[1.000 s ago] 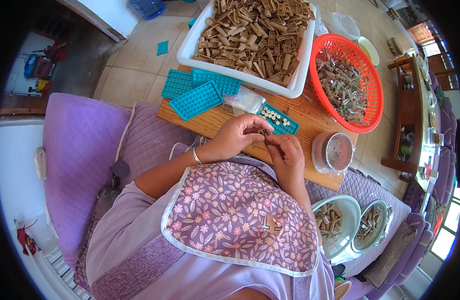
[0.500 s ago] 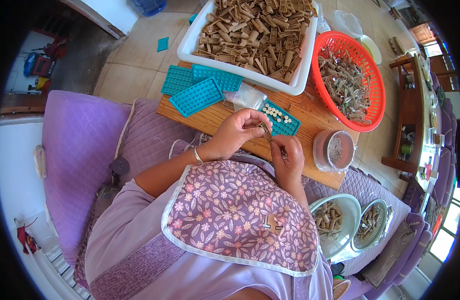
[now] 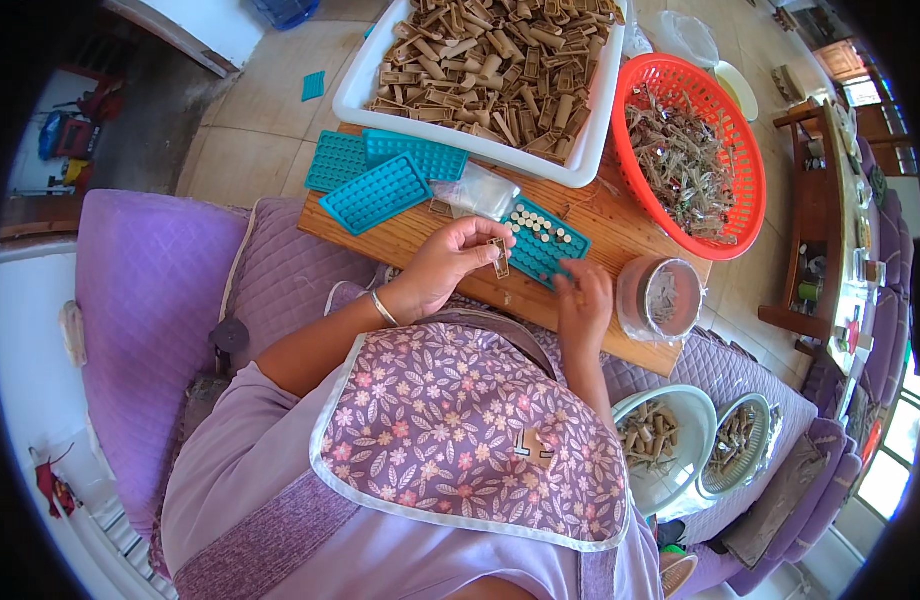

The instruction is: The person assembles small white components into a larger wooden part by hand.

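My left hand (image 3: pixel 442 262) pinches a small brown open-framed plastic piece (image 3: pixel 501 258) between thumb and fingertips, above the wooden table's near edge. To its right, my right hand (image 3: pixel 586 308) hovers at the near right end of a teal tray (image 3: pixel 540 262), its fingers apart and nothing visible in them. Small round cream-coloured pieces (image 3: pixel 546 230) sit in several of that tray's pockets. A clear plastic bag (image 3: pixel 488 190) lies against the tray's left side.
A white bin (image 3: pixel 352 97) heaped with brown plastic pieces stands at the back, beside a red basket (image 3: pixel 750 175) of clear scraps. Teal trays (image 3: pixel 376 195) overlap at the table's left. A round tub (image 3: pixel 635 290) stands on the right, with two pale baskets (image 3: pixel 702 425) on the purple seat.
My right hand has come away from the brown piece and shifted toward the teal tray. The left hand keeps hold of the piece, now turned more upright.
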The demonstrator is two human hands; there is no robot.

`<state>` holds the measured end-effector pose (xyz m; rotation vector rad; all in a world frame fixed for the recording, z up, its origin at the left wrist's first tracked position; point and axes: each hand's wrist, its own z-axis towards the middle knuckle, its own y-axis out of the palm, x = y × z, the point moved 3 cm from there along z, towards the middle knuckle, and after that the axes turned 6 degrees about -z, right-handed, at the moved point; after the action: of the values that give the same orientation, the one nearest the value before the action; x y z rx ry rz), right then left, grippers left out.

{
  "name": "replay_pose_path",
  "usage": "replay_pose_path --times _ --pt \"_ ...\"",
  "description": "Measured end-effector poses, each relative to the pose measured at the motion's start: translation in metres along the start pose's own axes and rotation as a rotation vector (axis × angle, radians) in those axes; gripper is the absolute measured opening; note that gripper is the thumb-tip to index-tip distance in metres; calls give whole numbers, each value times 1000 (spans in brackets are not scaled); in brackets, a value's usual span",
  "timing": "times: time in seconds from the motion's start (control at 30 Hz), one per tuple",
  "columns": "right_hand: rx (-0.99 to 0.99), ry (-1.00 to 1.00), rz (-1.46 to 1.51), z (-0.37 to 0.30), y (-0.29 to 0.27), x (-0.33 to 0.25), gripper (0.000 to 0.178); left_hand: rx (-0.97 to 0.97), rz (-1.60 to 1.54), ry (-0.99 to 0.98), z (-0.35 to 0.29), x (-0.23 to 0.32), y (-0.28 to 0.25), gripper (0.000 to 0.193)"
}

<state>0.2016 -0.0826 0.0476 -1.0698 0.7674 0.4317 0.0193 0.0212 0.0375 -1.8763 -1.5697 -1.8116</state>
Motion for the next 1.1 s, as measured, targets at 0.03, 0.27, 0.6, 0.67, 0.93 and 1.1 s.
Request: replay_pose_path --times 0.03,0.27,0.6,0.67,0.93,1.1 --pt "28 36 -102 5 0 9 21 -9 -35 -31 1 -2 0 20" --pt "89 -128 -402 38 15 25 13 -21 -107 -156 10 -20 1 21" --pt "58 -35 -31 28 17 -14 11 8 -139 -186 14 -29 -5 22" --pt "14 -160 5 25 21 -27 13 -11 -84 -168 12 -29 -5 22" --pt "-87 -244 -21 21 23 -28 13 34 10 -135 6 -23 -2 22" --pt "-27 -147 -255 15 7 -7 13 21 -3 -107 11 -32 -13 19"
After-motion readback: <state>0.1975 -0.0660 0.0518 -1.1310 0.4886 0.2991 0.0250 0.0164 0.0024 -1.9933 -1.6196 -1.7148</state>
